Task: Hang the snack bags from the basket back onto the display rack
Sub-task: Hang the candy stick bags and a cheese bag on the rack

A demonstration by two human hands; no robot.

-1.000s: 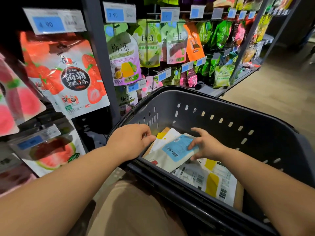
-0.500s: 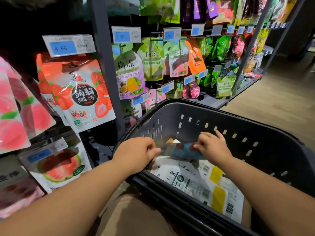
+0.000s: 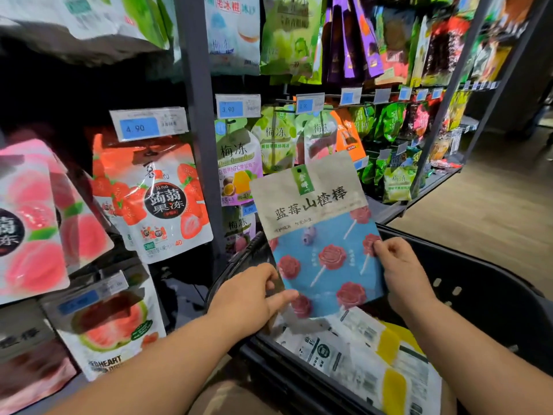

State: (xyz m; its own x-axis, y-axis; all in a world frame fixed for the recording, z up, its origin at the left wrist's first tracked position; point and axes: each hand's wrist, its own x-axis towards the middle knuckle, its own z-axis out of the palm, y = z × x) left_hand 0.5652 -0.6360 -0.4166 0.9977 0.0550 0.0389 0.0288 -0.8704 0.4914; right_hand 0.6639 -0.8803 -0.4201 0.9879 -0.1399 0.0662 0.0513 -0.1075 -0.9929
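A blue and beige snack bag [image 3: 320,235] with red lollipop pictures stands upright above the dark plastic basket [image 3: 484,301]. My left hand [image 3: 248,298] pinches its lower left corner, thumb on the front. Its right edge is gripped by my right hand [image 3: 401,271]. The bag's front faces me. More snack bags [image 3: 368,357], white with yellow patches, lie flat in the basket. The display rack [image 3: 197,121] with hanging bags stands just behind and to the left.
Strawberry jelly bags [image 3: 155,202], peach bags [image 3: 33,223] and a watermelon bag [image 3: 110,324] hang at the left. Green plum jelly bags [image 3: 275,139] hang behind the held bag under blue price tags [image 3: 238,106]. Wooden floor [image 3: 490,211] lies to the right.
Both hands have lifted the blue bag out of the basket and turned it upright, front toward me. The view has tilted upward toward the rack.
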